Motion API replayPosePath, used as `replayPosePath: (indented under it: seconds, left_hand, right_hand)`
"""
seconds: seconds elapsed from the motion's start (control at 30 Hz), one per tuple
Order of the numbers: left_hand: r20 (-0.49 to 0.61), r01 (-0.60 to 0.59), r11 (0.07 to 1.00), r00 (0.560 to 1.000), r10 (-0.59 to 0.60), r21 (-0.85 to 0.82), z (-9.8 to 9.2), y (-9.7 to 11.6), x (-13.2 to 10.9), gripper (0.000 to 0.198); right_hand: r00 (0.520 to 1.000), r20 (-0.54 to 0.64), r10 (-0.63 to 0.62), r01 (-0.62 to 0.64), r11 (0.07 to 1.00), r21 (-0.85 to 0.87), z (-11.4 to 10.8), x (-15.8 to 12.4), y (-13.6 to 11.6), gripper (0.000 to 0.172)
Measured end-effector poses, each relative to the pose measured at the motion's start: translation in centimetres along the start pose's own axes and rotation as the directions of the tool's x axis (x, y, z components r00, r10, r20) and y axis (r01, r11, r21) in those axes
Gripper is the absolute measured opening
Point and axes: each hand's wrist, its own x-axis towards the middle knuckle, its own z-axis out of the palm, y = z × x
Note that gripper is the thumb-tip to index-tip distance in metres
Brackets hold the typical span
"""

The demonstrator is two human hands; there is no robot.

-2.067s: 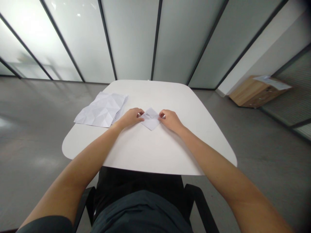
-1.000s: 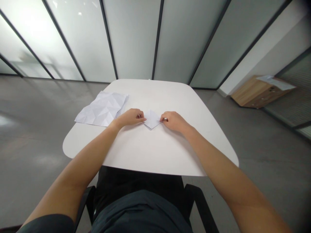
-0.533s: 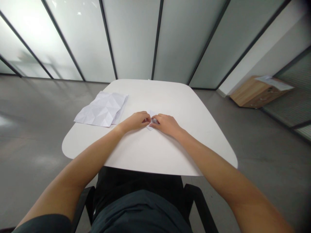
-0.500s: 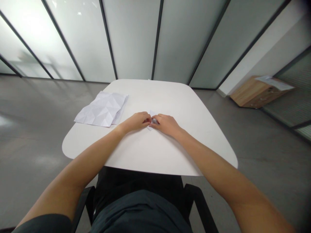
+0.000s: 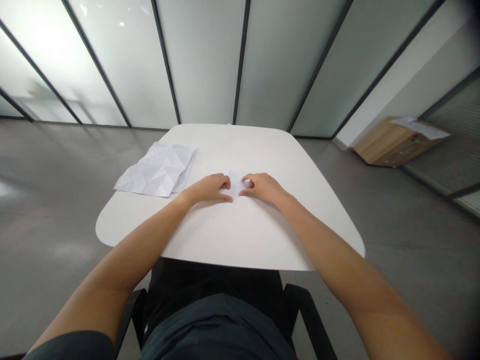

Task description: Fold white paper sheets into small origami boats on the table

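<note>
A small piece of folded white paper (image 5: 235, 182) lies on the white table (image 5: 240, 235), between my two hands. At its left side is my left hand (image 5: 213, 189), with the thumb stretched along the near edge and the curled fingers apart from it. My right hand (image 5: 264, 186) arches at the paper's right side, its thumb and index finger separated by a gap. Both hands touch or hover at the paper's edges; exact contact is too small to tell. The paper's outer ends are partly hidden by the fingers.
Creased white sheets (image 5: 155, 170) lie stacked at the table's left. A wooden cabinet (image 5: 393, 142) with papers on top stands on the floor at right. Frosted glass panels (image 5: 204, 60) rise behind the table. Black chair armrests (image 5: 305, 305) flank my lap.
My hands have moved apart, the right one shifting rightward, and their fingers have spread. More of the small folded paper now shows between them. The stacked sheets have stayed put.
</note>
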Motion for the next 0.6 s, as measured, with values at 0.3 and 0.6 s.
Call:
replayPosePath:
  seconds: [0.3, 0.6]
  left_hand:
    - [-0.019, 0.030, 0.999, 0.999, -0.029, 0.014, -0.5, -1.7, -0.3, 0.046]
    - [-0.020, 0.017, 1.000, 1.000, -0.017, 0.010, -0.3, -0.9, -0.2, 0.043]
  right_hand:
    - [0.997, -0.058, 0.050, -0.047, 0.997, 0.064, 0.6, -0.3, -0.2, 0.038]
    - [0.980, -0.109, 0.165, -0.172, 0.983, -0.057, 1.1, 0.1, -1.9, 0.040]
